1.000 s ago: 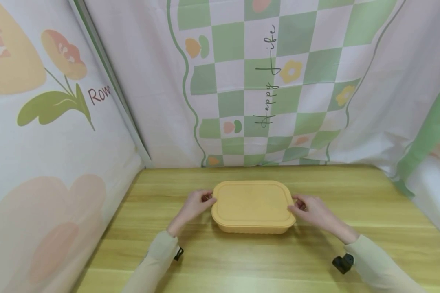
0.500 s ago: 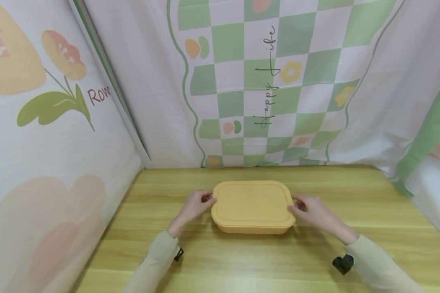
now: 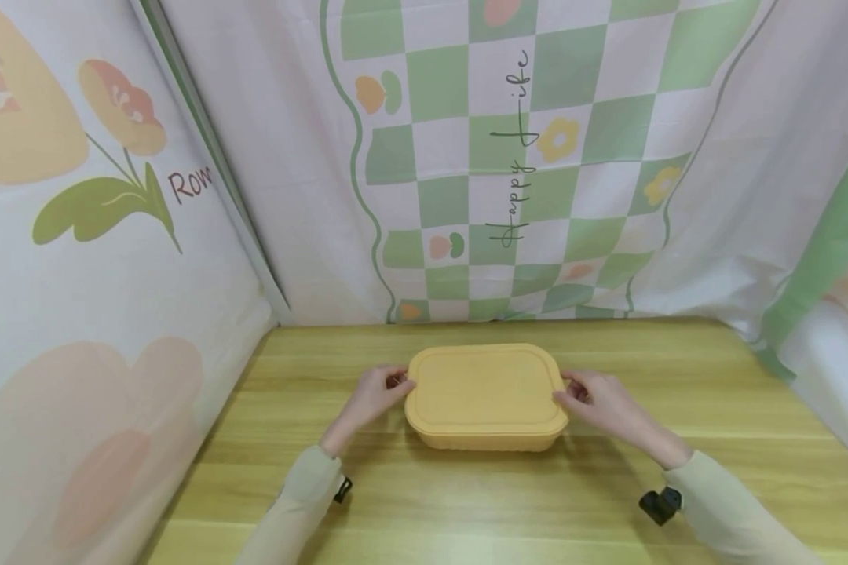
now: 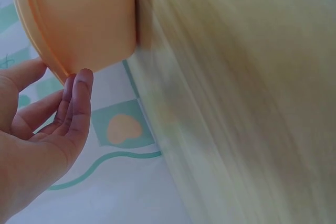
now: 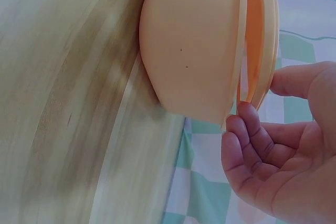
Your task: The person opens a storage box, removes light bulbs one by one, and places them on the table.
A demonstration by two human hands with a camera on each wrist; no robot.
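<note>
A yellow rectangular plastic box [image 3: 487, 442] with rounded corners stands on the table, its lid [image 3: 484, 388] on top. My left hand [image 3: 374, 392] pinches the lid's left end, thumb above and fingers beneath the rim. At the opposite end, my right hand [image 3: 604, 402] grips the lid the same way. In the right wrist view, a narrow gap shows between the lid [image 5: 269, 30] and the box wall [image 5: 194, 35]. The left wrist view has the lid's rim [image 4: 37, 30] close against the box [image 4: 89, 19] there. What the box contains is hidden.
The wooden table [image 3: 466, 510] extends around the box on all sides. Behind it hangs a green-and-white checked curtain [image 3: 438, 86], and a flowered white cloth [image 3: 113, 290] lines the left side. Black wrist cameras [image 3: 660, 506] are strapped near both cuffs.
The lid has risen very slightly, mostly at its far edge, with both hands still holding its ends. The hands have otherwise barely moved.
</note>
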